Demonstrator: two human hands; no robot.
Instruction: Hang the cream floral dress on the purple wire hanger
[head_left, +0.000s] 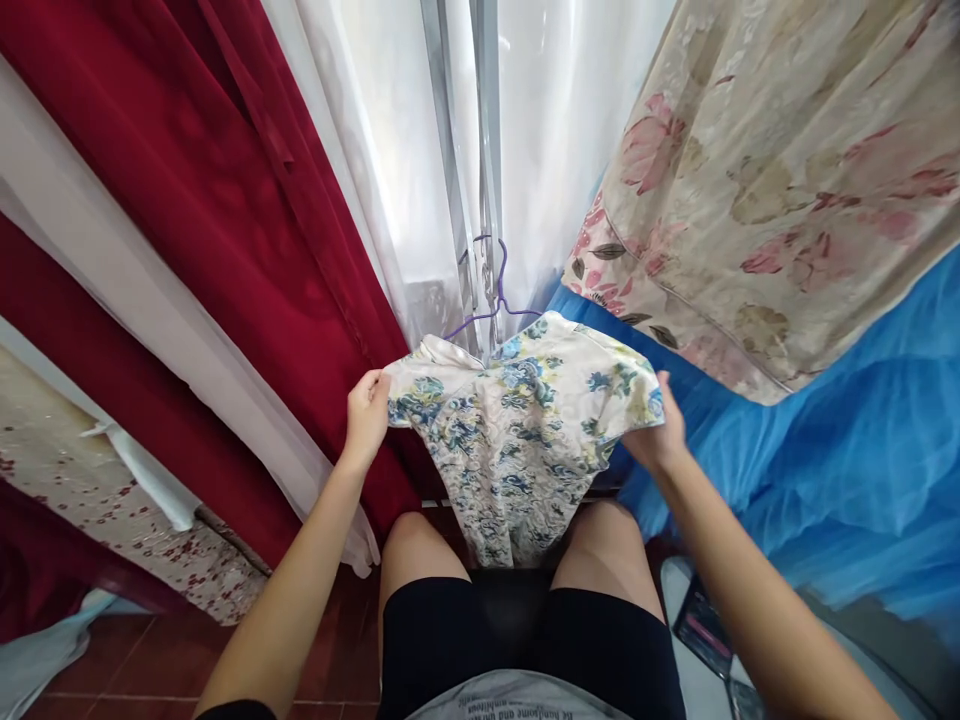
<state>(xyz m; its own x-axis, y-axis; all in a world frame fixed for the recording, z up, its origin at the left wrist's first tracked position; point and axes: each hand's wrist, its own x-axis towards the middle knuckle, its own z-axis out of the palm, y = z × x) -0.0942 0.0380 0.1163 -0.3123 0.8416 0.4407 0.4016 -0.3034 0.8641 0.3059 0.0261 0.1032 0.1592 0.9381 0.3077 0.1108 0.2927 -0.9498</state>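
A white blouse [517,430] with blue and green flowers hangs in front of me on a purple hanger [501,290], its sleeves pulled out to both sides. The hanger's hook is up against a metal bar [472,150]. My left hand [367,415] pinches the end of the sleeve on the left. On the other side, my right hand [664,428] grips the opposite sleeve, its fingers partly hidden behind the cloth. The lower part of the blouse drops between my knees.
Red curtains [247,230] and white cloth hang at the left. At the right hang a beige flowered cloth [750,200] and blue gathered fabric [840,470]. A phone [703,625] lies on a pale surface near my right forearm. Red-brown tiles [165,660] cover the floor.
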